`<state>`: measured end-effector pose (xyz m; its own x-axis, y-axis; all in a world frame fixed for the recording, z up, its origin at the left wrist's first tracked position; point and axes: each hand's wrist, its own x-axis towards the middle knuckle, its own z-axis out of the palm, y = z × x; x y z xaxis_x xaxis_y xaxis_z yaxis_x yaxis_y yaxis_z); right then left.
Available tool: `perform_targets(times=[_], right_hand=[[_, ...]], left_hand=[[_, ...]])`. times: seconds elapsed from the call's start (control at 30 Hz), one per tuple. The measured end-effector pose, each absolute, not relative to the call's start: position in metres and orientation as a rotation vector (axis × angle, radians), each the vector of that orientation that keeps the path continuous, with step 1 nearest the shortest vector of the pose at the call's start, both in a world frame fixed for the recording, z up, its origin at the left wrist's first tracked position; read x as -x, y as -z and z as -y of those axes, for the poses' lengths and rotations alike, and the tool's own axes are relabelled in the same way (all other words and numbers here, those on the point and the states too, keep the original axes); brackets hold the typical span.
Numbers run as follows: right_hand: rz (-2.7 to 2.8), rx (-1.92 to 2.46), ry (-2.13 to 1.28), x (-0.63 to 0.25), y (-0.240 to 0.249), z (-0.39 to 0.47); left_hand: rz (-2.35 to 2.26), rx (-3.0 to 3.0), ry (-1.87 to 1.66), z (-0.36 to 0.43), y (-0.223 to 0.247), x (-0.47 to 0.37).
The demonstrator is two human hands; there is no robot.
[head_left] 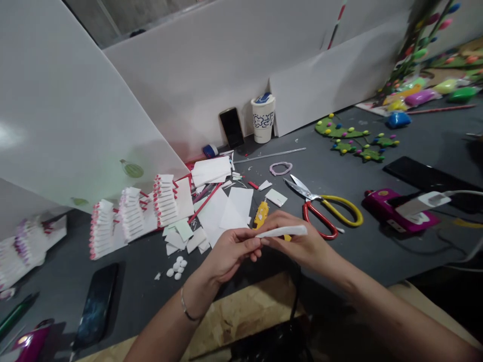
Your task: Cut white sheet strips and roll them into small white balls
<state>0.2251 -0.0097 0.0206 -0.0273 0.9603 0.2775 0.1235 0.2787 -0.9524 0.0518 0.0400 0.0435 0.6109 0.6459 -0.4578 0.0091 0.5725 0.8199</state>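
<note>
Pinched at one end between my fingers is a narrow white strip (283, 231), held above the front edge of the dark table. My left hand (234, 251) is closed on its left end, and my right hand (294, 241) meets it there, fingers also closed on the strip. The strip's free end reaches over my right hand. Just behind my hands lies a yellow cutter (261, 214), partly hidden. White paper sheets (236, 208) are spread beyond it. Scissors (309, 195) with red and yellow handles rest open at the right. Small white balls (177, 268) sit left of my left hand.
Rows of white pieces with red tips (101, 231) stand at the left, near a phone (96, 301). A paper cup (263, 118) and another phone (231, 127) stand at the back. Green decorations (339, 129) and a purple power socket (396, 213) are at the right.
</note>
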Motion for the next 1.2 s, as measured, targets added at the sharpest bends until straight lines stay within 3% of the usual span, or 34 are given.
perform_targets(times=[0.13, 0.37, 0.57, 1.03, 1.2], right_hand=[[1.367, 1.095, -0.915, -0.221, -0.02, 0.009], [0.96, 1.025, -1.284, -0.21, -0.014, 0.005], [0.843, 0.993, -1.328, -0.2, -0.01, 0.007], [1.162, 1.088, -0.937, -0.203, -0.023, 0.015], [1.525, 1.002, -0.494, -0.212, -0.027, 0.015]], left_hand=[[-0.848, -0.948, -0.493, -0.038, -0.042, -0.052], [-0.949, -1.238, -0.729, -0.028, -0.038, -0.052], [-0.987, -1.682, -0.954, -0.026, -0.04, -0.049], [-0.922, -1.387, -0.866, -0.026, -0.043, -0.047], [-0.909, -1.24, -0.822, -0.026, -0.042, -0.047]])
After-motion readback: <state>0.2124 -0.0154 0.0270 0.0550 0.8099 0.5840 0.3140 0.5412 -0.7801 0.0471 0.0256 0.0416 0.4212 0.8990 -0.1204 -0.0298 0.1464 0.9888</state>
